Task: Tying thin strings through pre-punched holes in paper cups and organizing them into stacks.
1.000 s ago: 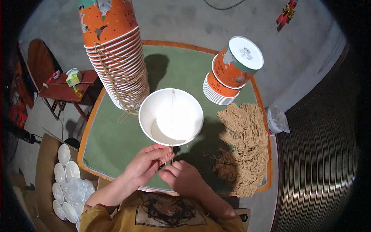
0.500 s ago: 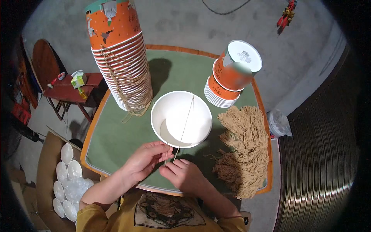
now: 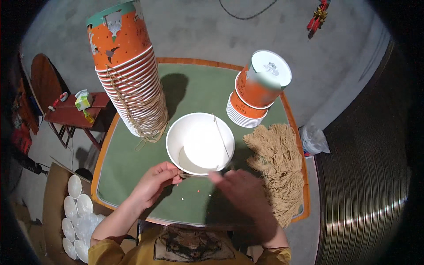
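A person in a yellow top sits at a green-topped table [image 3: 132, 176] with an orange rim, seen from above. Nearest, the left hand [image 3: 152, 183] pinches the near rim of a white paper bucket [image 3: 199, 143], thumb and fingers closed on the edge, apparently to steady it. The right hand [image 3: 240, 190] is blurred with motion just beside the rim on the right; whether its fingers are open or closed cannot be told.

The bucket sits at the middle of the table, mouth tilted up toward the camera, so its long axis runs from the table up toward the person's head. A thin tan cord [image 3: 222, 137] crosses the mouth on the right side, running from the far rim down to the near rim by the right hand, probably a handle being fitted.

To the right lies a bundle of tan cords [image 3: 278, 163], within reach of the right hand. Further off on the left stands a tall stack of orange buckets [image 3: 128, 75] with cord handles hanging down. Far right, a shorter stack of orange buckets [image 3: 256, 92] leans, bottoms upward. Off the table to the left are a box of white lids [image 3: 75, 216] and a small red side table [image 3: 73, 112].
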